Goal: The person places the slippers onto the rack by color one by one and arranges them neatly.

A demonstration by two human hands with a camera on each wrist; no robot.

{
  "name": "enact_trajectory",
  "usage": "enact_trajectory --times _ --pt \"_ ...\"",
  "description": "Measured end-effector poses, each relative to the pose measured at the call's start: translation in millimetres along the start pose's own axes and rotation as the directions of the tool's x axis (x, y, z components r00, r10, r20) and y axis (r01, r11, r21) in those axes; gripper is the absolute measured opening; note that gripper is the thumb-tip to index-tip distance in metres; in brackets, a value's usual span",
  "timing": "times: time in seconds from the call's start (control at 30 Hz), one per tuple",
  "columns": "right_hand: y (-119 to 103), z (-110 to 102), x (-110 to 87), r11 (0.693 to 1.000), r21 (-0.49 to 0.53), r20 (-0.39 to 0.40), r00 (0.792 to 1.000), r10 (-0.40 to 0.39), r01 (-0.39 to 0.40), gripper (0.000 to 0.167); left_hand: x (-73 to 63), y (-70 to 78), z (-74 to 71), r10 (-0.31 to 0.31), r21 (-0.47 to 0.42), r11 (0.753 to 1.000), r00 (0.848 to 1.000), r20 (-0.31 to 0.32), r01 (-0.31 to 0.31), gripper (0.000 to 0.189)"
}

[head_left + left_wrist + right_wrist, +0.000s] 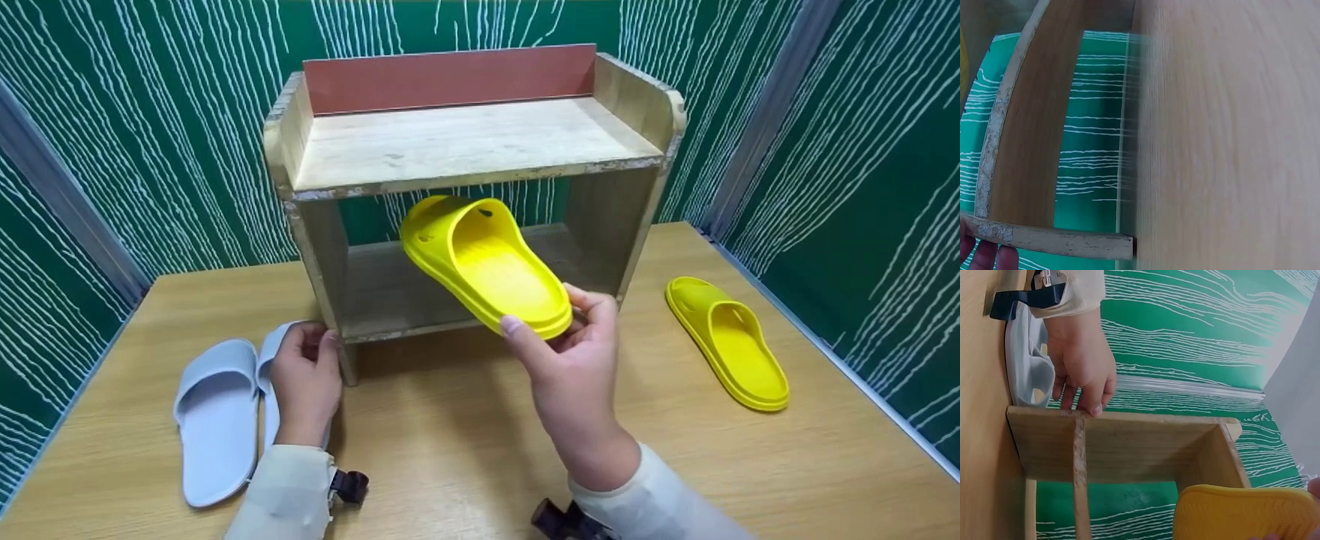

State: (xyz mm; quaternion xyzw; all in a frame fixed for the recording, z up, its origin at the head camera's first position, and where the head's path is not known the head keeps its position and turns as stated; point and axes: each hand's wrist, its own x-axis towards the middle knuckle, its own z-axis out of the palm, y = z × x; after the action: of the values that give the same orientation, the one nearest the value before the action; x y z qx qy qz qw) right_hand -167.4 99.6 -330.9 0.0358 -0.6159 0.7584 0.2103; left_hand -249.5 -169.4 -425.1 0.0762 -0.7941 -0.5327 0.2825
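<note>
Right hand [579,379] pinches yellow slipper [510,277], mid-frame, before lower compartment [397,289] of shelf [472,142]. Left hand [307,379], loosely curled, touches shelf's side; whether gripping, cannot tell. Table [435,457] bears grey slippers [219,435] lower left, second yellow slipper [742,356] right of frame.

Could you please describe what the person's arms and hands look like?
The left sleeve and right sleeve are pale off-white and reach the wrists. A small black device sits at the left wrist, another at the right. The left hand and right hand wear no gloves.
</note>
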Motion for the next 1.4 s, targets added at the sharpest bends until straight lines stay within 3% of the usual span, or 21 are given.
enact_trajectory --times 0.4,0.67,1.17,1.4 --pt "20.8 33.2 -5.3 1.0 0.023 0.018 1.0 -0.01 0.009 0.07 2.1 0.1 -1.4 0.005 0.014 1.0 1.0 -0.019 -0.004 0.013" --pt "28.4 52.8 -9.5 0.999 0.033 0.031 1.0 -0.002 0.001 0.071 2.7 0.6 -4.1 -0.024 0.021 0.999 1.0 0.0 0.024 0.014" --pt "47.9 80.8 -12.5 0.999 0.017 0.016 0.999 0.036 -0.036 0.074 1.2 0.7 -0.5 -0.021 0.025 0.999 1.0 0.007 0.02 0.016" --pt "60.8 87.5 -10.4 1.0 -0.002 0.009 1.0 0.03 -0.03 0.073 2.3 -2.0 2.5 0.02 0.019 1.0 0.999 -0.034 -0.02 0.012"
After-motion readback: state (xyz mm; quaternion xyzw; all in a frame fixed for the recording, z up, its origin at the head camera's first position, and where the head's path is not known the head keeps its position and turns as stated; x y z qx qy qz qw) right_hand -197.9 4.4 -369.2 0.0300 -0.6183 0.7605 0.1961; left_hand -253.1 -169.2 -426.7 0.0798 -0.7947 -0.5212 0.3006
